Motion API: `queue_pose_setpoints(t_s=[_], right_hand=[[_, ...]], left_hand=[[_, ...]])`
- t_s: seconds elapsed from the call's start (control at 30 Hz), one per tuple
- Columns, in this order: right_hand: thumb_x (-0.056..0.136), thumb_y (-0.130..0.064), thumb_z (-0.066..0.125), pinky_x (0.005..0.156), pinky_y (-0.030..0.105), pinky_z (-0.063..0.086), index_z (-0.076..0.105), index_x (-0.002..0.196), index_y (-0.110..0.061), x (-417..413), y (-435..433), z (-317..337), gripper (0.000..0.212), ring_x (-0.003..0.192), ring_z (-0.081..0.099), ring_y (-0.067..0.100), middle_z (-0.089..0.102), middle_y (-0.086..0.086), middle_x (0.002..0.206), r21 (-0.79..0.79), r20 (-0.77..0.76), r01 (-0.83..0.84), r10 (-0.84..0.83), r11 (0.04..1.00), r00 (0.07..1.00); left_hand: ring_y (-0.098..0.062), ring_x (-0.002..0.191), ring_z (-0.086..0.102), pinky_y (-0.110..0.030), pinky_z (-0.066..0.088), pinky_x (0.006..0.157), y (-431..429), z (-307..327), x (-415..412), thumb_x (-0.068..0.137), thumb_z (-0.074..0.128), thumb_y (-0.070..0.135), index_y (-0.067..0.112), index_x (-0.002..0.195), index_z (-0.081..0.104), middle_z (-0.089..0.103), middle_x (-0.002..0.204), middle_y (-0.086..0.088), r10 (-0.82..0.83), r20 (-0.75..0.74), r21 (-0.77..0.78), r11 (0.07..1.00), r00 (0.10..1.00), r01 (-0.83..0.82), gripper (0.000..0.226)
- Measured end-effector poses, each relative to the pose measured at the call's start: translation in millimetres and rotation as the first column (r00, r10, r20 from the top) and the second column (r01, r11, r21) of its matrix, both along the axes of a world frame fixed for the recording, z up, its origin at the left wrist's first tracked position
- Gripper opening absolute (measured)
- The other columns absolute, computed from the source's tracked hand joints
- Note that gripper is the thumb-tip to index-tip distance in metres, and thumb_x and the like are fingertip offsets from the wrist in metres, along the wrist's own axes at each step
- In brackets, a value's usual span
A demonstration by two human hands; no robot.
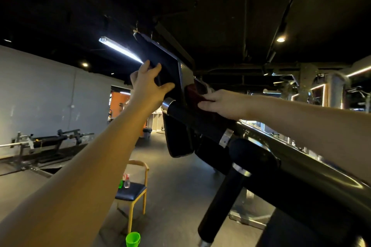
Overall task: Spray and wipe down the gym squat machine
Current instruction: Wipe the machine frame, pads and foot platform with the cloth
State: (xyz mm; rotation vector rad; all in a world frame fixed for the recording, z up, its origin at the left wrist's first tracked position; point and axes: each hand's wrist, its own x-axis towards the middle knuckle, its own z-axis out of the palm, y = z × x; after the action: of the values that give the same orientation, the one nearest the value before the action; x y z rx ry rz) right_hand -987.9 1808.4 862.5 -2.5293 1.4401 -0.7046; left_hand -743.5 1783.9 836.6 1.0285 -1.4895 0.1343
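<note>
Overhead, left grip [149, 84] spreads open on pad [167, 62]; right grip [221, 104], flat, presses cloth [195, 92]; bottles [126, 182] stand on chair [135, 193].

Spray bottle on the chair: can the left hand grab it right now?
Probably not. The left hand rests high on the black pad; the spray bottle stands on the chair seat far below. Nothing blocks it, but it looks beyond arm's length.

Both bare arms reach forward and up, the left hand [148, 84] spread wide, the right hand [222, 104] flat with fingers [207, 103] straight.
</note>
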Motion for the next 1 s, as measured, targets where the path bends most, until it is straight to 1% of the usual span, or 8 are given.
queue_pose_setpoints(t_s=[0.1,0.37,0.5,0.6,0.7,0.8,0.9,1.0], right_hand=[[0.105,-0.044,0.052,0.103,0.035,0.050,0.068,0.117,-0.038,-3,18,1,0.020,0.108,0.067,0.014,0.070,-0.007,0.112,-0.018,-0.038,0.040,-0.041,0.999,0.998],[0.106,-0.050,0.048,0.109,0.038,0.043,0.061,0.139,-0.028,31,19,-4,0.042,0.122,0.058,0.022,0.062,0.002,0.131,-0.161,-0.053,0.166,-0.177,0.973,0.983],[0.108,-0.038,0.049,0.081,0.023,0.044,0.068,0.124,-0.023,-11,42,-21,0.029,0.093,0.061,0.012,0.064,-0.005,0.100,-0.185,-0.032,0.209,-0.219,0.960,0.975],[0.108,-0.029,0.051,0.068,0.018,0.041,0.068,0.107,-0.022,-38,61,-36,0.018,0.081,0.060,0.005,0.063,-0.009,0.088,-0.228,0.006,0.306,-0.313,0.924,0.950],[0.107,-0.025,0.053,0.067,0.017,0.046,0.071,0.112,-0.012,-49,77,-41,0.023,0.087,0.066,0.017,0.069,0.002,0.093,-0.282,0.163,0.404,-0.371,0.870,0.914],[0.108,-0.028,0.053,0.061,0.012,0.048,0.068,0.102,-0.019,-38,99,-38,0.019,0.074,0.063,0.008,0.065,-0.005,0.083,-0.304,0.404,0.496,-0.361,0.814,0.840],[0.105,-0.035,0.056,0.077,0.029,0.055,0.072,0.098,-0.015,-25,117,-34,0.026,0.075,0.064,0.009,0.068,-0.005,0.082,-0.362,0.536,0.537,-0.301,0.762,0.789],[0.100,-0.037,0.057,0.075,0.028,0.052,0.071,0.092,-0.021,-1,152,-46,0.023,0.075,0.064,0.003,0.067,-0.013,0.078,-0.420,0.617,0.546,-0.213,0.725,0.758]], left_hand=[[-0.028,0.152,0.008,-0.046,0.017,0.127,0,-13,2,0.092,0.075,0.028,0.018,0.157,0.038,0.019,0.168,-0.002,-0.037,0.030,-0.008,0.999,0.999,0.038,0.075],[-0.030,0.153,0.019,-0.048,0.023,0.126,7,-28,-5,0.092,0.072,0.033,0.019,0.157,0.039,0.023,0.167,-0.006,-0.187,-0.047,-0.032,0.982,0.981,0.186,0.074],[-0.024,0.148,0.022,-0.025,0.021,0.120,3,-55,-10,0.095,0.068,0.005,0.019,0.156,0.042,0.023,0.167,0.002,-0.069,0.034,-0.094,0.993,0.997,0.072,0.067],[-0.027,0.147,0.022,-0.025,0.021,0.120,5,-71,-16,0.097,0.064,0.002,0.016,0.152,0.048,0.024,0.166,0.000,-0.086,0.054,-0.137,0.986,0.995,0.093,0.059],[-0.030,0.145,0.024,-0.034,0.029,0.120,6,-84,-19,0.097,0.067,0.010,0.018,0.149,0.052,0.026,0.165,0.001,-0.091,0.060,-0.123,0.988,0.994,0.098,0.054],[-0.028,0.138,0.036,-0.042,0.038,0.115,4,-96,-11,0.095,0.069,0.008,0.020,0.142,0.060,0.035,0.161,0.001,-0.205,0.016,-0.159,0.966,0.979,0.205,0.049],[-0.016,0.131,0.048,-0.037,0.043,0.111,7,-104,7,0.095,0.069,0.015,0.019,0.135,0.065,0.048,0.148,0.003,-0.305,-0.097,-0.200,0.939,0.948,0.281,0.041],[0.006,0.090,0.061,-0.028,0.055,0.084,21,-124,18,0.095,0.065,0.024,0.013,0.115,0.072,0.066,0.121,-0.005,-0.376,-0.333,-0.289,0.914,0.865,0.286,0.025]])
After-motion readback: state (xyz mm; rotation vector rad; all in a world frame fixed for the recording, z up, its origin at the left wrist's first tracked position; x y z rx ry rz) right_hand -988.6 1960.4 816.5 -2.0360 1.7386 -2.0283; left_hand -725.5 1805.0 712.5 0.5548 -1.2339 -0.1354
